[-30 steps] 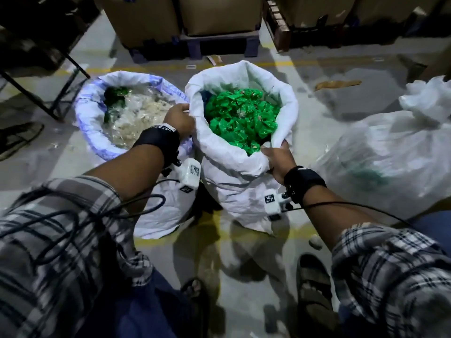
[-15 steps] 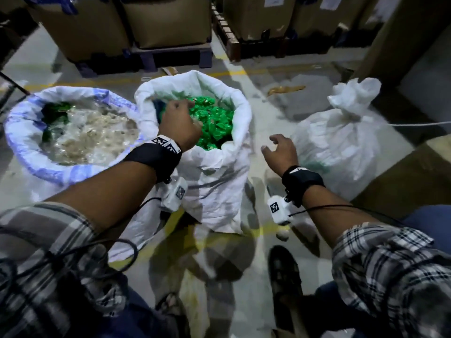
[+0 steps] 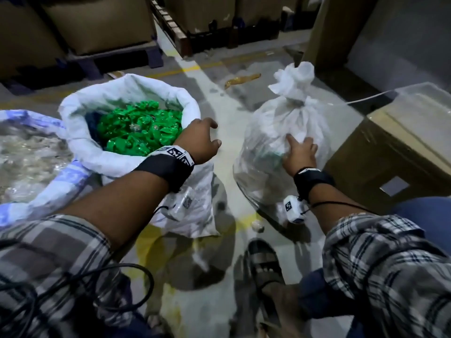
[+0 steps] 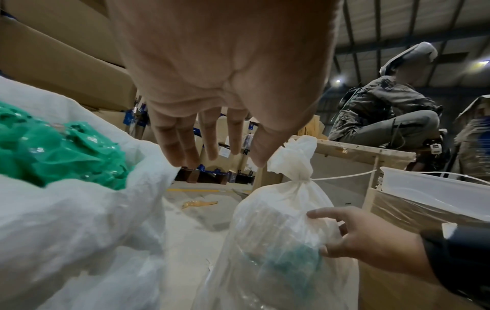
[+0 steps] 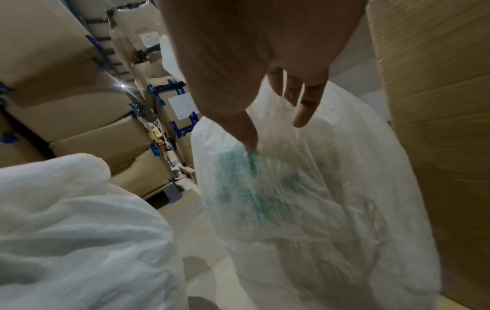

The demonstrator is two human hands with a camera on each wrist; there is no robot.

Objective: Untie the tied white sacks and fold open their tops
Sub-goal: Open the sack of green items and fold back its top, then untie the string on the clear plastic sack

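One tied sack, translucent white with its neck knotted by a cord, stands on the floor under the right hand. That hand lies on the sack's near upper side with fingers straight and spread, thumb pressing the plastic, gripping nothing. Above the fingertips sits the knot. To that hand's left, the left hand hangs in the air, relaxed and empty, between the tied sack and the opened sack, whose rolled-down top shows green wrappers. Just right of the grip stands a cardboard box. Only the left wrist view shows another person crouched beyond the knot; only the head view shows a third sack at far left.
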